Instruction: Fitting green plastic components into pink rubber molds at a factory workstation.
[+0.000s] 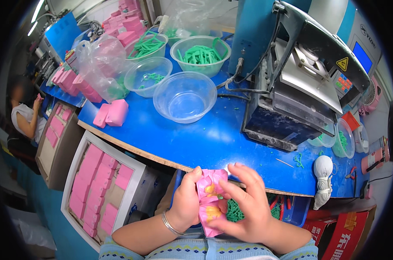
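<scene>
A pink piece in two joined halves [208, 203], with yellow patches inside, is held in front of my body, just off the table's near edge. My left hand [185, 201] is closed round its left side, the thumb up along the upper edge. From the right, my right hand [250, 212] has its thumb on the lower half and a fingertip by the upper half, the other fingers spread. What lies between the right fingertips is partly hidden. Under the hands, green moulded bits [234, 212] lie in a blue tray [297, 212].
An empty clear bowl [184, 97] stands mid-table. Bowls of green strips [201, 55] are behind it. Pink blocks [117, 112] sit at left, and a box of pink blocks [90, 186] below. A press machine [287, 99] fills the right. A wrapped white bundle [322, 180] lies nearby.
</scene>
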Motion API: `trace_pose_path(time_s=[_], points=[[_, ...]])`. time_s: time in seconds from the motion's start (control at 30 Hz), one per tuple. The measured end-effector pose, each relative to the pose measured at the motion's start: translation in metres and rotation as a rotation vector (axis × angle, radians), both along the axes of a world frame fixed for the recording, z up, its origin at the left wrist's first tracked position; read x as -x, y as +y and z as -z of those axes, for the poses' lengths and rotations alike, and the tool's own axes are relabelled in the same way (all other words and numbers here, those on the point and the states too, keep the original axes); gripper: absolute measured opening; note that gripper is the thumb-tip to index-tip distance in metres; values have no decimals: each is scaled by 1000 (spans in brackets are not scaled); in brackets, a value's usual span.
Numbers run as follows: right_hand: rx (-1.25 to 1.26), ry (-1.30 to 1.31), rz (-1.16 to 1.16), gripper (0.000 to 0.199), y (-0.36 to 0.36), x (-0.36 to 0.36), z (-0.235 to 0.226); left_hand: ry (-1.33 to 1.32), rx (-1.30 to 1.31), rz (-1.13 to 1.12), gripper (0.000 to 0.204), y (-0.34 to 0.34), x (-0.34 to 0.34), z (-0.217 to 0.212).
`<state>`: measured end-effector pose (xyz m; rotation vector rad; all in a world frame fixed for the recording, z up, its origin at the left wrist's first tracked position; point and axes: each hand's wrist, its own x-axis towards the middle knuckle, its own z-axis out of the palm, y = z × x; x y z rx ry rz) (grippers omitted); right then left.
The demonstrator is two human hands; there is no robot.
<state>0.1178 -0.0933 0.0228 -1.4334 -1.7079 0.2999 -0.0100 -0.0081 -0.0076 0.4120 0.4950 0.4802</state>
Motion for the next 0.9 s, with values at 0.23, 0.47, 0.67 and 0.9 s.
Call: trace_pose_path(time_s=[0.23, 0.47, 0.67, 0.9], points=[[-185, -306, 112, 38, -5, -11, 8, 99, -11, 89, 63, 1, -1, -2], [276, 693, 186, 13, -16, -3, 38, 52, 56, 129, 69, 1, -4, -14], [251, 966, 114, 23, -19, -4, 42, -17, 69, 175, 64, 1, -4, -1], [72, 191, 47, 18, -1, -15, -5, 53, -50, 47, 44, -9, -14, -2]])
